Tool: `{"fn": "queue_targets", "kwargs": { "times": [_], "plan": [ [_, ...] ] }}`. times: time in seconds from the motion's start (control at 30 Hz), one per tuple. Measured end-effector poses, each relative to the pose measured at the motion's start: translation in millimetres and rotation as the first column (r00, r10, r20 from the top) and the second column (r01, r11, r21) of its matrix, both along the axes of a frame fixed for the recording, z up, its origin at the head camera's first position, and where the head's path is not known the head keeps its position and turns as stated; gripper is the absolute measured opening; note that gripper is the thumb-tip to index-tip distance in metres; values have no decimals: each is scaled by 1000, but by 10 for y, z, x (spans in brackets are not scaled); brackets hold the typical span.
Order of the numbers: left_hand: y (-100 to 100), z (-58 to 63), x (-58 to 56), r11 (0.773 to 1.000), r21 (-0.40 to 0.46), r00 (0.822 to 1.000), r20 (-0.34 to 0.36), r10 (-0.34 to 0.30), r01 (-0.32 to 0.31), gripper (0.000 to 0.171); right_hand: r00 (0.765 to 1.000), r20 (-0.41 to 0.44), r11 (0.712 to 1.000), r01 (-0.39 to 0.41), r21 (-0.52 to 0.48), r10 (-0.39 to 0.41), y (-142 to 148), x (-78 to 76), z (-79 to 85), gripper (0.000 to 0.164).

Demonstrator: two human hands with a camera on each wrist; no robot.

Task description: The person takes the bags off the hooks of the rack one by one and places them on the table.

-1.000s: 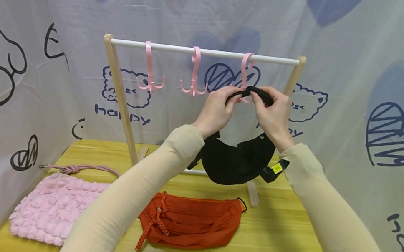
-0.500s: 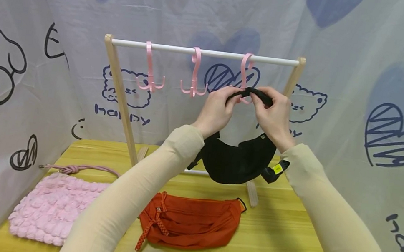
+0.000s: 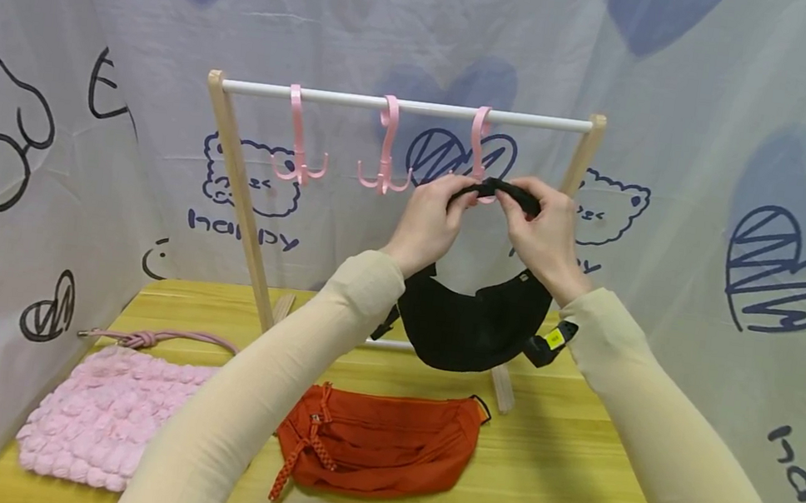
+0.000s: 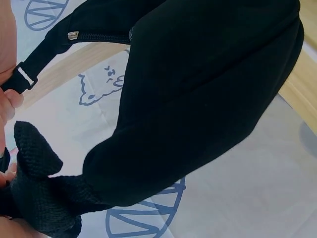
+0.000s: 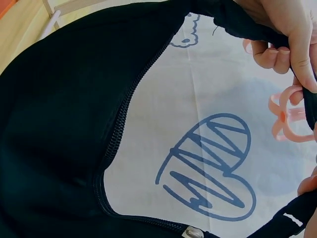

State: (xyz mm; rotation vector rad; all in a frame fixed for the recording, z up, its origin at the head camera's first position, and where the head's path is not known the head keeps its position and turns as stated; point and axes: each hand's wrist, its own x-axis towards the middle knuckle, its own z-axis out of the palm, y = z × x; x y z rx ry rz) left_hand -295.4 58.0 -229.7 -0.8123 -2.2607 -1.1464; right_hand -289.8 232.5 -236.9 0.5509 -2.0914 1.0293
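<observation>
A black zippered waist bag [image 3: 469,331] hangs in the air below both hands. My left hand [image 3: 429,221] pinches one side of its strap, and my right hand [image 3: 547,231] grips the other side close by. Between the fingertips, the strap lies in front of the rightmost pink hook [image 3: 479,139], hiding much of its lower prongs. In the right wrist view, the prongs of a pink hook [image 5: 283,117] show beside the strap; whether they touch is hard to tell. A metal zip pull [image 4: 73,35] shows near one end of the bag in the left wrist view.
A wooden rack with a white rail [image 3: 435,109] stands at the back, bearing two more pink hooks [image 3: 298,134]. On the yellow wooden table lie an orange waist bag [image 3: 408,453] and, left of it, a puffy pink bag [image 3: 103,416] with a knotted strap [image 3: 189,335].
The rightmost pink hook has shifted slightly left along the rail. Both hands and the strap have moved a little left and down, still gripping the bag.
</observation>
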Motion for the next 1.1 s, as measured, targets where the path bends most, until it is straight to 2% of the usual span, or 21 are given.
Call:
{"fn": "queue_targets", "kwargs": {
  "times": [0.33, 0.6, 0.9, 1.1],
  "plan": [
    [-30, -37, -5, 999, 33, 1000, 18, -10, 9, 28, 997, 75, 1000, -15, -26, 17, -2, -7, -68, 24],
    [-65, -98, 10, 996, 81, 1000, -20, -20, 21, 33, 989, 131, 994, -52, -92, 64, 9, 47, -118, 27],
    [-139, -153, 48, 988, 134, 997, -33, -74, 78, 46, 963, 218, 973, -114, -200, 158, -42, 264, -9, 26],
    [-224, -255, 86, 986, 134, 995, 11, -101, 99, 53, 946, 241, 954, -154, -257, 218, -17, 261, -39, 27]
  ]
}}
